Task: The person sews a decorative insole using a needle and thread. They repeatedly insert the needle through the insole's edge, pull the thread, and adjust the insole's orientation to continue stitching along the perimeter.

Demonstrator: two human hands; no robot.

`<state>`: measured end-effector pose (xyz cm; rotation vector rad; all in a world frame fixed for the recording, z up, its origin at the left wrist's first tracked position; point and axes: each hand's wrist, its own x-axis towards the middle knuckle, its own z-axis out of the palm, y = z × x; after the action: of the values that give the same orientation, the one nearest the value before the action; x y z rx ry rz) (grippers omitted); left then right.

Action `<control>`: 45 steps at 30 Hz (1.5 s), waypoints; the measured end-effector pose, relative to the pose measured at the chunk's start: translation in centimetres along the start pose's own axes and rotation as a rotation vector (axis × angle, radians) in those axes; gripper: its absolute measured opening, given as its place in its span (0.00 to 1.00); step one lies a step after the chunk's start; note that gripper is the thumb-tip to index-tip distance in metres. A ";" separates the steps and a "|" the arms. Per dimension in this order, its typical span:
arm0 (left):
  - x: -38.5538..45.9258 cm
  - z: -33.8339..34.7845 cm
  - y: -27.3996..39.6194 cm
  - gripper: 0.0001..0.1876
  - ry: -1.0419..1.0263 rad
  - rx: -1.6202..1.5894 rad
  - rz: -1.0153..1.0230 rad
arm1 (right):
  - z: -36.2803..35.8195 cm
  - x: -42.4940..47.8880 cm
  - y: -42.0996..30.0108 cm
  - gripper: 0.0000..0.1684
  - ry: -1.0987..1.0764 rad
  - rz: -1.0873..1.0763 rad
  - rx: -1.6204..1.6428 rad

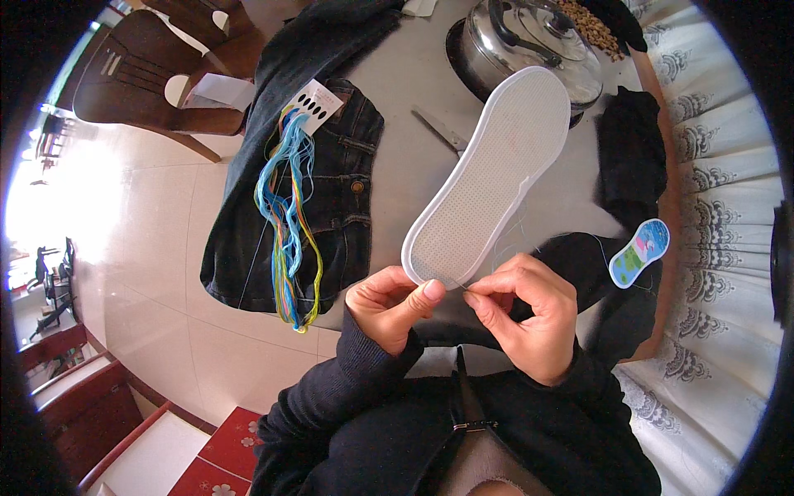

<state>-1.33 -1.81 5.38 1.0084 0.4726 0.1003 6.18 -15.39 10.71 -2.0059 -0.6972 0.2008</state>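
A white insole [490, 167] with a dotted mesh face and a bound rim is pinched at its near end by my left hand [397, 304], thumb on top. My right hand [527, 310] pinches a thin needle [458, 283] between thumb and forefinger, its point at the insole's near edge. Fine pale thread trails from beside the right hand over the table. Left of the insole, a hank of blue, yellow and orange embroidery floss [288, 204] hangs from a white card [315, 106] with dark holes. Scissors [439, 129] lie partly hidden under the insole.
Dark jeans [347, 149] lie under the floss at the table's left. A lidded steel pot [527, 43] stands at the back, beside a heap of peanuts [592, 28]. A small printed insole-shaped card [640, 253] rests on dark cloth to the right, near the curtain [701, 248].
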 end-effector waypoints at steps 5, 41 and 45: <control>-0.1 0.0 0.1 0.07 0.004 0.020 0.013 | -0.1 0.0 -0.2 0.05 -0.013 -0.004 0.004; -0.4 0.4 0.6 0.07 0.021 0.057 0.006 | 0.0 0.0 -0.2 0.04 -0.046 0.034 0.014; -0.4 0.1 0.2 0.07 0.003 0.076 -0.019 | 0.4 -0.1 0.0 0.04 -0.012 0.034 0.031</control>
<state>-1.61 -1.87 5.66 1.0787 0.4915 0.0674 5.99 -15.15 10.49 -1.9888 -0.6643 0.2423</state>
